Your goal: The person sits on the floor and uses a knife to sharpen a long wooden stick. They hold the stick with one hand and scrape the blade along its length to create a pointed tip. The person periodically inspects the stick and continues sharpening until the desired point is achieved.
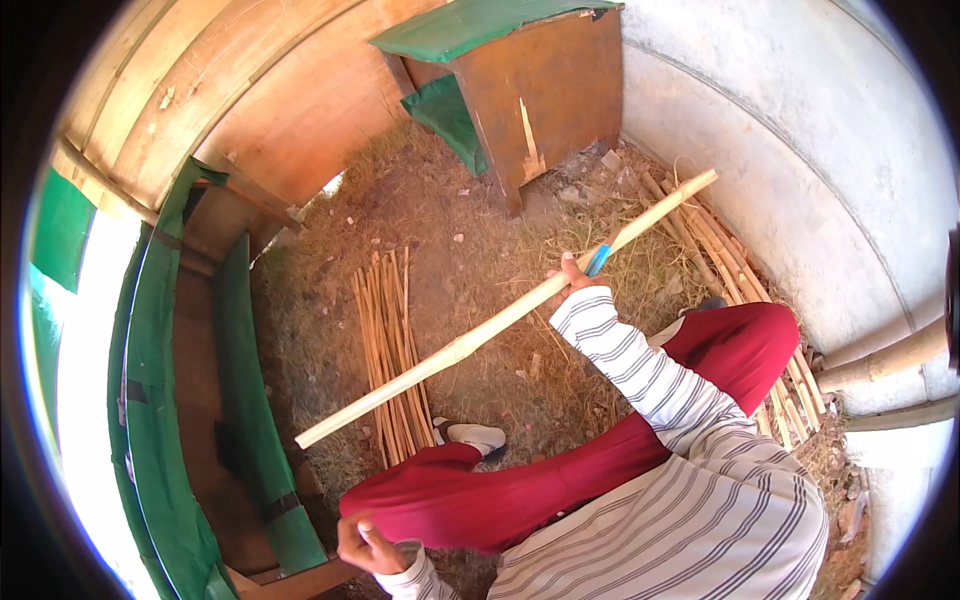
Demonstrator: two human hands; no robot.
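My right hand [580,277] is closed around a long pale split bamboo pole [455,350]. The pole slants across the view from lower left to upper right. Against it, at the same hand, is a narrow blue piece [598,260] that looks like a tool's handle, with a brownish part beyond it; its kind is unclear. My left hand [368,545] is low, beside my left knee in red trousers [430,500]. Its fingers are loosely curled with the thumb apart, and nothing shows in it. The pole's lower end [305,440] hangs free above the ground, away from that hand.
A bundle of thin bamboo strips [385,330] lies ahead on the left. More strips [735,260] lie along the pale wall [790,120] at right. A wooden stand with a green cover [545,90] is at the back. Green-covered benching [250,400] runs along the left.
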